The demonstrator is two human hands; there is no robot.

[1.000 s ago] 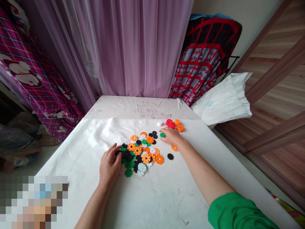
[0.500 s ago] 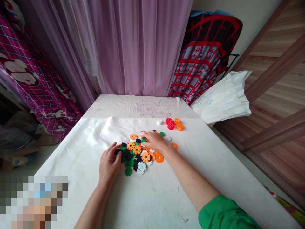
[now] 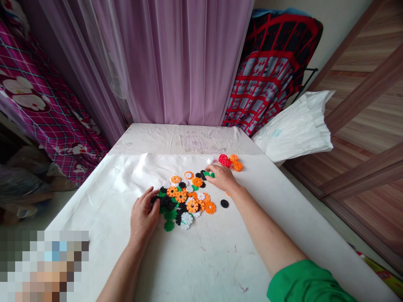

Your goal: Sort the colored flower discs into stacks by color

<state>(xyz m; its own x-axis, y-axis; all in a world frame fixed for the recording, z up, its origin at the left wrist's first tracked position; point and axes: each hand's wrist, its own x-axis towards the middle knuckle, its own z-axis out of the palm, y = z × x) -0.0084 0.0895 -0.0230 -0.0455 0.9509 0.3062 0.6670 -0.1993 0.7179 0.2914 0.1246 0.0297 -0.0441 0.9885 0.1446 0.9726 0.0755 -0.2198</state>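
Observation:
Slotted, flower-shaped plastic discs in orange (image 3: 181, 196), green (image 3: 170, 214), black (image 3: 181, 215) and white (image 3: 187, 220) lie in an overlapping pile on a white-covered table. At its left edge, my left hand (image 3: 144, 214) rests with bent fingers and the thumb apart, touching the black and green discs. Over the far right side of the pile is my right hand (image 3: 223, 178), its fingertips closed about a green disc (image 3: 207, 173); another green disc (image 3: 213, 175) lies close by. Part of an orange disc is hidden behind the right wrist. One black disc (image 3: 224, 203) lies apart, near my right forearm.
Beyond the pile sit ball-like clusters: white (image 3: 210, 160), red (image 3: 224, 160) and orange (image 3: 238, 166). A white bag (image 3: 297, 128) stands against the table's right edge. Purple curtains (image 3: 189, 63) hang behind, and a wooden cabinet (image 3: 365, 138) is on the right.
My right hand has moved right and slightly away from me, uncovering orange, white and black discs in the pile and the lone black disc. My left hand has stayed nearly still.

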